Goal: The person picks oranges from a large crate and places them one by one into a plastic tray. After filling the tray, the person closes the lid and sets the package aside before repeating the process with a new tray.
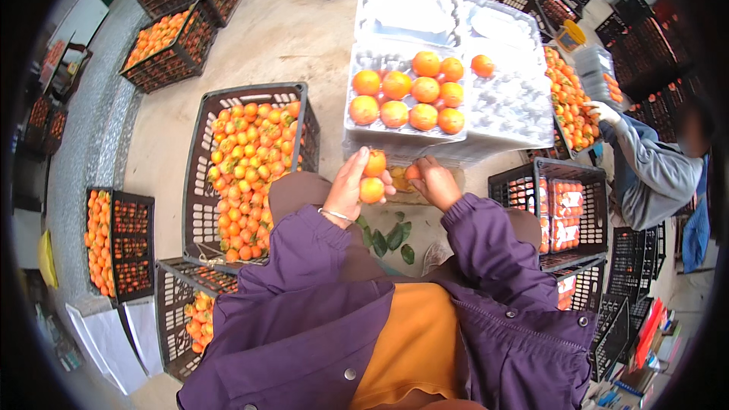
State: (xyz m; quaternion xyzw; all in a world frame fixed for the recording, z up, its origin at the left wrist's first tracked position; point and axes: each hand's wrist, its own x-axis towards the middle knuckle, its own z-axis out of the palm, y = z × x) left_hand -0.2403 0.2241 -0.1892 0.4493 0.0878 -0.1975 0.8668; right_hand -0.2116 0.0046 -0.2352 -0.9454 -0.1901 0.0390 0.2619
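Note:
My left hand (345, 181) holds two orange persimmons (372, 189), one above the other, against its palm and fingers. Between the fingertips of my right hand (438, 183) is another persimmon (413, 172), partly covered by the fingers. Both hands are just in front of a stack of clear plastic clamshell trays. The top left tray (364, 60) has its lid raised at the back and carries several persimmons (425, 90) in rows, some seemingly on a lower layer. A second clear tray (507, 105) beside it bears a single persimmon (482, 65).
A large black crate (196, 182) of persimmons stands at my left. Another black crate (595, 182) at my right contains packed clamshells (566, 213). Green leaves (394, 236) lie on the floor between my legs. At far right, a person (655, 165) reaches a gloved hand into loose persimmons (566, 97).

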